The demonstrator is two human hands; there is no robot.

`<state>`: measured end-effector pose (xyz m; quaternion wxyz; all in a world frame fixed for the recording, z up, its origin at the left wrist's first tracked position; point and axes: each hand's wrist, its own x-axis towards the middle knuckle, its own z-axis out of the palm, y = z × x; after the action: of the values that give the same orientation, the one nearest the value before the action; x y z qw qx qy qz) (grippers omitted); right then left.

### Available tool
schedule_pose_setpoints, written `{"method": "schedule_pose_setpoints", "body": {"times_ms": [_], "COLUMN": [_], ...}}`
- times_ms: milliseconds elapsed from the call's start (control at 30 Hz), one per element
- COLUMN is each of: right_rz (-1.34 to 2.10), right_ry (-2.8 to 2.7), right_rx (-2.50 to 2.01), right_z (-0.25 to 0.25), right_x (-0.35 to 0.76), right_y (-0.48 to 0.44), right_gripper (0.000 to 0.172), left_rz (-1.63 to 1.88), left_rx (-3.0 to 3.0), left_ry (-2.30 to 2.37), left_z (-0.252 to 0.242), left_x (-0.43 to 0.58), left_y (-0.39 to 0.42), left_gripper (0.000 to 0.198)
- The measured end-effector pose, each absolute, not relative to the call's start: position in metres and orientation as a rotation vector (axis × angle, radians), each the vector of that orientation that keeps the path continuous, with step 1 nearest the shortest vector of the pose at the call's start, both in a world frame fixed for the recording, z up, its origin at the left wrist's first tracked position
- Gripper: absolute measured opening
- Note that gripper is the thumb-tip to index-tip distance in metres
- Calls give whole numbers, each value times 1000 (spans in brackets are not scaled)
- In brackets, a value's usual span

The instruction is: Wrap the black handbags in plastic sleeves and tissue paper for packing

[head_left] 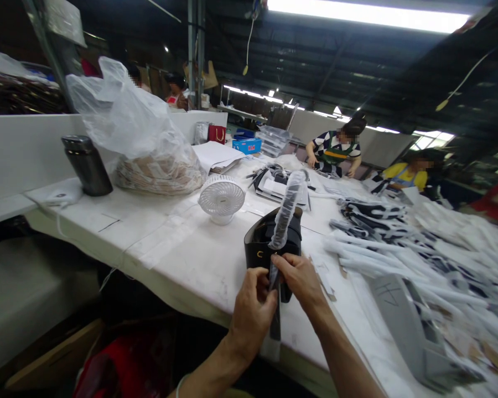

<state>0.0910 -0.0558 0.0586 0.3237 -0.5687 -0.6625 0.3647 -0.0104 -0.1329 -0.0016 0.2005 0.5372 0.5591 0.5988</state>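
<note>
A black handbag with a small gold C-shaped metal piece stands near the front edge of the table. A strap wrapped in clear plastic arches up over it, and its lower end hangs down the bag's front. My left hand is closed, pinching that hanging part of the strap between thumb and fingers. Just above, my right hand is closed too, with thumb and forefinger on the strap where it meets the bag. The fingers partly hide the spot they grip.
A small white fan stands left of the bag, with a dark tumbler and a plastic bag of brown pieces beyond. Wrapped straps and a grey box lie at right. A person works across the table.
</note>
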Motion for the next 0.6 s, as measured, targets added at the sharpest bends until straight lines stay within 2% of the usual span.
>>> {"method": "schedule_pose_setpoints", "body": {"times_ms": [100,300,367,433,467,600], "right_rz": [950,1080,1224,1371,1415,1386], "right_ry": [-1636,-1509,-1420,-1336,-1309,-1322], "right_rx": [-1450,-1380,-1331,-1273,-1249,-1255], "right_z": [54,45,43,42,42,46], "right_x": [88,86,85,85,84,80], "right_y": [-60,-64,-66,-68,-70,-80], "right_gripper": [46,48,49,49,48,47], "left_rz": [1535,1598,1604,1655,1659,1342], "left_rx": [1403,2122,2178,1888,1651,797], "left_ry": [1552,1437,1311,1333,1353,978], "left_z": [-13,-19,-10,0,4,16], "left_x": [-12,-28,-36,-41,-42,-32], "left_y": [-140,-160,-166,-168,-166,-147], "left_gripper": [16,22,16,6,9,41]}}
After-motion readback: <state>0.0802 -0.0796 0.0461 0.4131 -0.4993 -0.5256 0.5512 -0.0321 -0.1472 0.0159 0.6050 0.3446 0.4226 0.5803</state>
